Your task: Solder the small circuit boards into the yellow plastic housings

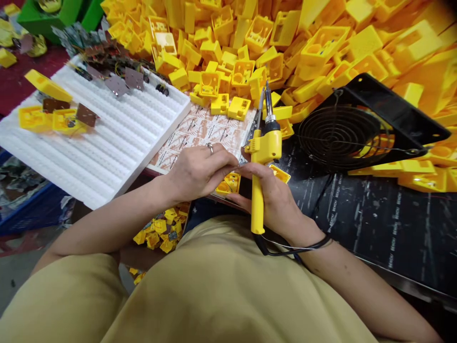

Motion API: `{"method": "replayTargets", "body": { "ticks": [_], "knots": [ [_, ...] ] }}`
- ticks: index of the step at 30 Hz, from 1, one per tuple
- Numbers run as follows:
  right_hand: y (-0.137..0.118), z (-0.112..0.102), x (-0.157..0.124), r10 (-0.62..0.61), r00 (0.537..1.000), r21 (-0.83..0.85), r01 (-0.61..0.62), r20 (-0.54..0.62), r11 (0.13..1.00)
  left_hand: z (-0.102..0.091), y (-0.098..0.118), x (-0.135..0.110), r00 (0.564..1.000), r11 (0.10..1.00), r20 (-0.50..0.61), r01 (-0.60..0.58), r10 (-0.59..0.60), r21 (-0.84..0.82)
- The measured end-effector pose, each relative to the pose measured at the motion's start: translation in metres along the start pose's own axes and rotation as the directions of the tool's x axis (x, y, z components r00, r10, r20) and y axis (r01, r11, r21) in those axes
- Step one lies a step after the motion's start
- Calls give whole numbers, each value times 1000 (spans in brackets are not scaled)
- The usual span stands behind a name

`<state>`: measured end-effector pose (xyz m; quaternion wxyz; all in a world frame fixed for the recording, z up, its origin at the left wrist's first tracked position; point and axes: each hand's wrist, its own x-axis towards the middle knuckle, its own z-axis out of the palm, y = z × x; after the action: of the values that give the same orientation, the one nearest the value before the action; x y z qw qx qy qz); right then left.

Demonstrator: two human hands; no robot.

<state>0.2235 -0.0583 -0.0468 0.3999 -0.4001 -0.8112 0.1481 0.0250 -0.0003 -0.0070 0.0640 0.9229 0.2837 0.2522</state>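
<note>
My right hand (276, 200) is closed around the handle of a yellow soldering iron (262, 157), whose dark tip points up and away from me. Its black cable loops over my right wrist. My left hand (198, 171), with a ring on one finger, is pinched shut on a small part I cannot make out, right beside the iron's body. Just beneath both hands lies a yellow plastic housing (228, 183) on the near table edge.
A huge heap of yellow housings (285, 43) fills the back. A white foam tray (107, 138) at left carries brown circuit boards (117, 85) and housings. A black fan (342, 136) stands right, on a dark mat (392, 224). A patterned sheet (200, 131) lies ahead.
</note>
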Motion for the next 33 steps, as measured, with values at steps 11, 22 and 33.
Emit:
{"method": "replayTargets", "body": {
  "ticks": [11, 22, 33],
  "knots": [
    [2, -17, -11, -33, 992, -249, 2, -123, 969, 14, -1, 5, 928, 980, 323, 148, -184, 131],
    [-5, -7, -7, -4, 1000, -389, 1, -8, 921, 18, -5, 11, 954, 989, 262, 141, -146, 40],
    [1, -44, -3, -95, 991, -237, 69, -99, 969, 18, -2, 16, 871, 956, 411, 293, -268, 2]
  ]
}}
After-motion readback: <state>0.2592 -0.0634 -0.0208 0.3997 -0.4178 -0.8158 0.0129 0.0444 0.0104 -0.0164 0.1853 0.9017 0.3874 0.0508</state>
